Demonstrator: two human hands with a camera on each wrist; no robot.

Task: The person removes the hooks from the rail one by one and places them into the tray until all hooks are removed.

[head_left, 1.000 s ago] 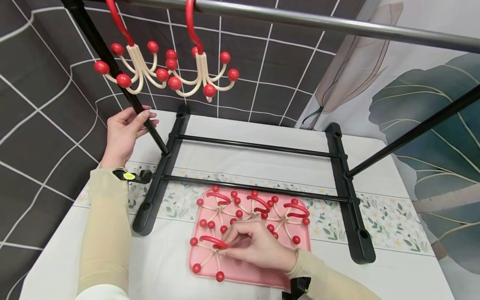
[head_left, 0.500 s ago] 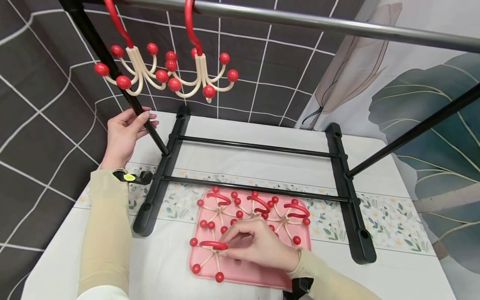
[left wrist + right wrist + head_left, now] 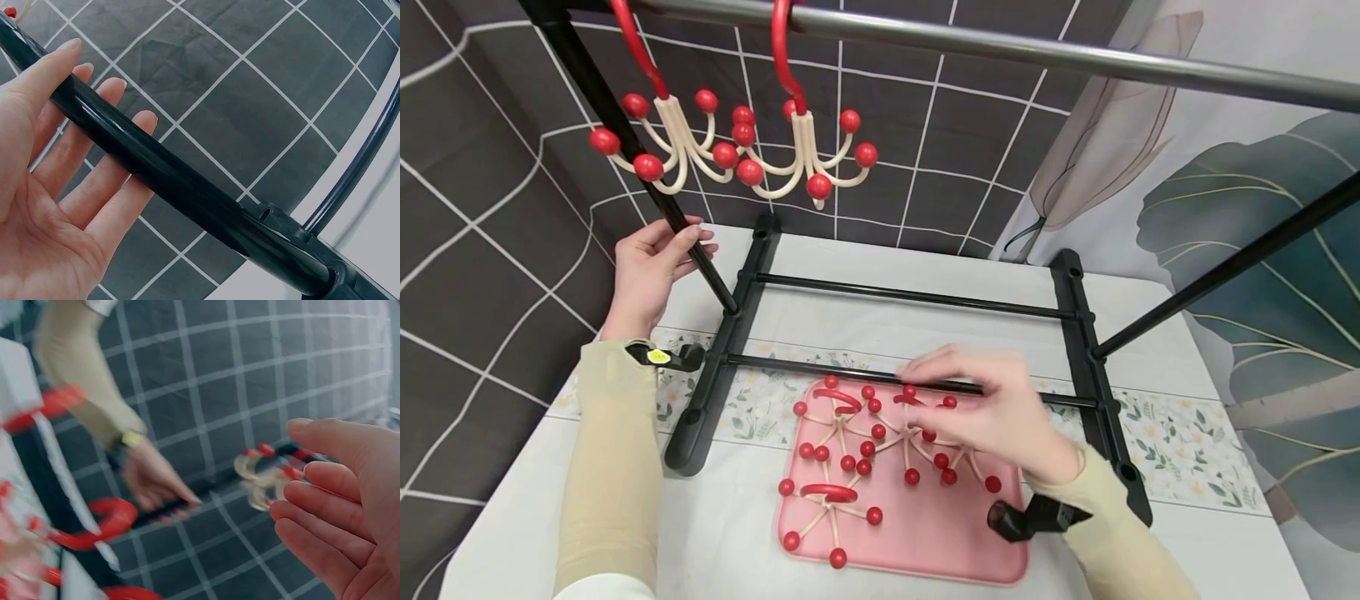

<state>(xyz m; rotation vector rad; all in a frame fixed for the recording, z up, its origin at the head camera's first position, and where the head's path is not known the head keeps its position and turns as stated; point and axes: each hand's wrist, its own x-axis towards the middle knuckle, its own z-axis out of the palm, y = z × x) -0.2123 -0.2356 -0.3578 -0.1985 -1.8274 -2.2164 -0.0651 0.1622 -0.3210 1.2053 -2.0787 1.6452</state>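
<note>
Front hanger [image 3: 830, 505] looked light, stiff — best pinched by its red hook [image 3: 828, 493]; right hand [image 3: 992, 408] spread, empty — left hand [image 3: 643, 271] held black post [image 3: 713, 276].

The right hand [image 3: 992, 408] left the red-hooked hanger [image 3: 829, 505] at the near left of the pink tray [image 3: 940, 550], uncovering red balls [image 3: 874, 516] there, and moved above the tray's far right.

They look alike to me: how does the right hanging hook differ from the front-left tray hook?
The hanging hook hangs from the metal bar; the tray hook rests on the pink tray. The hanging hook shows side-on, the tray hook from above. Both have red crooks and balls, cream arms.
</note>
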